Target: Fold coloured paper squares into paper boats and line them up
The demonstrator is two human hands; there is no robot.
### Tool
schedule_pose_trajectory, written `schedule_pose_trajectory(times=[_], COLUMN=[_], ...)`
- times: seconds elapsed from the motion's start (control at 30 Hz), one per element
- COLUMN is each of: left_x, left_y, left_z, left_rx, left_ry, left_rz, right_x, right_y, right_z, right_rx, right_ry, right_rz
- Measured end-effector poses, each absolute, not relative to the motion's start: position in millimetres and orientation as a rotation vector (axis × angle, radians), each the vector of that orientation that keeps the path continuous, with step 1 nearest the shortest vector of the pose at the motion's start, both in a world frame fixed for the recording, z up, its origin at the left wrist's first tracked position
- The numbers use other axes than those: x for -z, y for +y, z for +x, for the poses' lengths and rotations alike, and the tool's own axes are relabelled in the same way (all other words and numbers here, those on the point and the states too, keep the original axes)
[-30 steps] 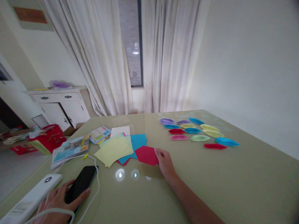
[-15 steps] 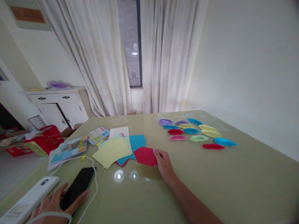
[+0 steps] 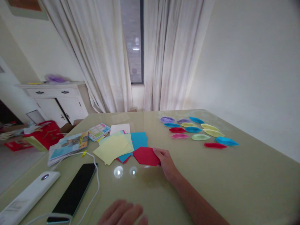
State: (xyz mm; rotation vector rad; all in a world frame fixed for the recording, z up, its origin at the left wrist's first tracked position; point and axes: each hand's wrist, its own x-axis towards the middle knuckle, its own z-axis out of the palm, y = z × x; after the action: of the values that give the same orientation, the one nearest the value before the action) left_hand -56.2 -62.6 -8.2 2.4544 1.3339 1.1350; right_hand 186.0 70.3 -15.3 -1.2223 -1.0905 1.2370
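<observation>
Near edge of worktop (image 3: pixel 222 187): left hand (image 3: pixel 123 214) blurred and cut off by the frame, knuckles uppermost; could not tell whether its fingers were spread or pressed together. Nothing seen in it. Phone (image 3: pixel 73 190) lay flat to its left, toward the left edge, a white cable (image 3: pixel 97 181) looping past it.

Farther in, mid-worktop: right hand (image 3: pixel 165 161) pinched the red folded paper (image 3: pixel 145 156) by its right-hand end, thumb on top, other fingers mostly hidden beneath. The piece was a flat, elongated hexagon, held out level and apparently just clear of the surface, a dark patch showing below. Its pointed left end was free.

Handling, judged: very light; layered folds probably stiffened it enough to stay flat from one end; dry and matte, so little slip expected. Main risk, stray creases or a bent tip under hard pressure. Best holds: the pinched end, or the long edges for a second grip.

Just beyond its left tip, toward the left edge: loose yellow sheets (image 3: pixel 113 150). Farthest, toward the far right corner: coloured folded papers (image 3: pixel 201 137) in loose rows.
</observation>
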Motion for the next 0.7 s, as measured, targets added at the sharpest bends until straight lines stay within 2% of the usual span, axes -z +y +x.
schedule_pose_trajectory(times=[0.07,0.13,0.27,0.7], left_x=[-3.3,-15.1,-18.5,5.5], left_y=[-32.1,1.0,42.7,37.5], left_z=[-35.9,-22.3,-17.7,-21.2], left_rx=[-1.195,-1.235,-1.112,-1.136], left_ry=[1.246,1.352,1.346,1.11], left_rz=[2.52,2.471,2.205,1.455], right_x=[15.2,16.9,22.8,16.9], right_y=[69.6,70.0,73.1,71.2], right_z=[188.3,190.0,190.6,189.0], right_rx=[-1.264,-1.282,-1.302,-1.336], right_ry=[-1.089,-1.078,-1.031,-1.053], right_rz=[-1.216,-1.212,-1.225,-1.193])
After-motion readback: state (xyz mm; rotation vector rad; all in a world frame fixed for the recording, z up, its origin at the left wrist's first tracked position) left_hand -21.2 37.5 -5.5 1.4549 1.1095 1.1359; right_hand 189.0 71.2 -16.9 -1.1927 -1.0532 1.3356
